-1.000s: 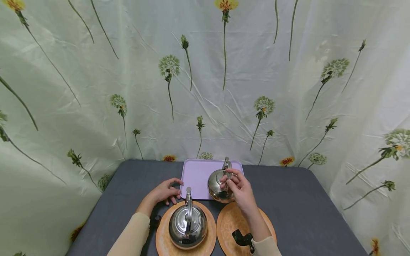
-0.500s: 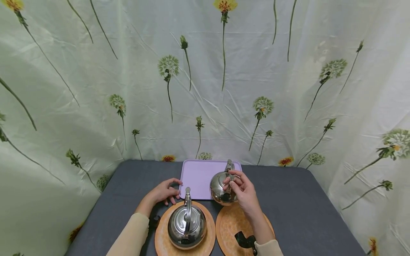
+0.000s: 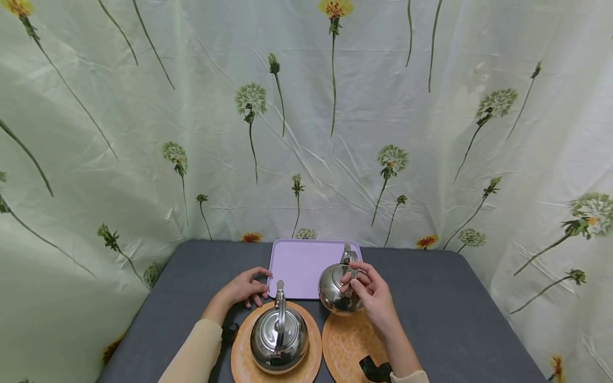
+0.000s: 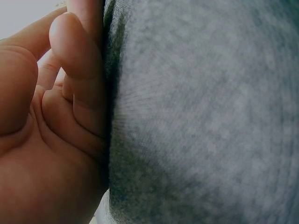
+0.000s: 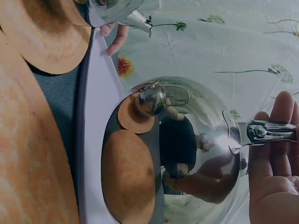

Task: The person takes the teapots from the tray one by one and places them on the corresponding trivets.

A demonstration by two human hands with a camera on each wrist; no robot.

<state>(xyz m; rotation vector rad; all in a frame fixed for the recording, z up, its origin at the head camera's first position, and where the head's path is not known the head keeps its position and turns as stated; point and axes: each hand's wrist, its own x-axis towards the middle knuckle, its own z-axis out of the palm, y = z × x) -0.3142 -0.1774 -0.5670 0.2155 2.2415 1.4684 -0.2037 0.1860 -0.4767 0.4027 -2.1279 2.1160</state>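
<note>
My right hand [image 3: 375, 295] grips the top handle of a shiny metal kettle [image 3: 331, 292], holding it over the tray's front right corner and the back of the right round mat. In the right wrist view the mirror-like kettle body [image 5: 205, 112] fills the middle, with fingers under its handle. A second metal kettle [image 3: 270, 343] stands on the left round orange mat [image 3: 239, 354], spout pointing away. At the left edge of the lilac tray [image 3: 294, 266] lies my left hand [image 3: 243, 288], fingers loosely bent and touching the rim. The left wrist view shows its fingers against grey cloth.
A second round orange mat [image 3: 345, 340] lies at front right, partly under my right forearm. Dark grey cloth [image 3: 445, 314] covers the table. Behind it hangs a flower-printed curtain [image 3: 215, 133]. Black straps are on both wrists.
My right hand and its kettle have moved right and toward me, from above the tray toward the right mat. The left hand and the other kettle have stayed put.
</note>
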